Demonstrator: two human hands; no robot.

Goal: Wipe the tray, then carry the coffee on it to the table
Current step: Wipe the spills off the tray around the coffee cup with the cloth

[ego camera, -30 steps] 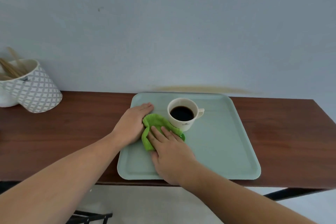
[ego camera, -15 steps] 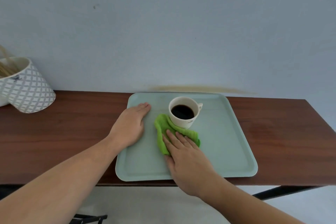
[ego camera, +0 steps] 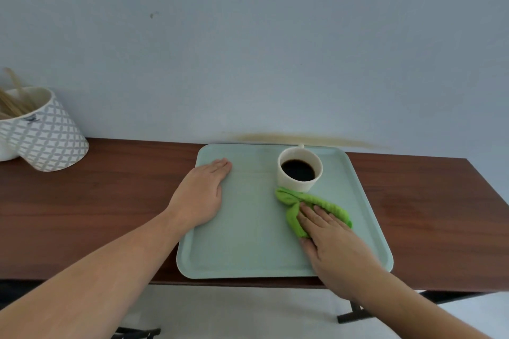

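Note:
A pale green tray (ego camera: 248,250) lies on a dark wooden counter against the wall. A white cup of black coffee (ego camera: 299,169) stands on the tray's far right part. A bunched green cloth (ego camera: 292,201) lies on the tray just in front of the cup, touching its base. My right hand (ego camera: 330,239) presses flat on the cloth's near end, fingers together. My left hand (ego camera: 205,192) rests flat, palm down, on the tray's left rim and holds nothing.
The wooden counter (ego camera: 96,201) runs left and right of the tray. A white patterned pot (ego camera: 44,132) with wooden sticks in it stands at the far left by the wall. Black metal legs (ego camera: 355,314) show under the counter's front edge.
My right hand has slid the cloth to the right across the tray, from left of the cup to in front of it. The left hand stays on the left rim.

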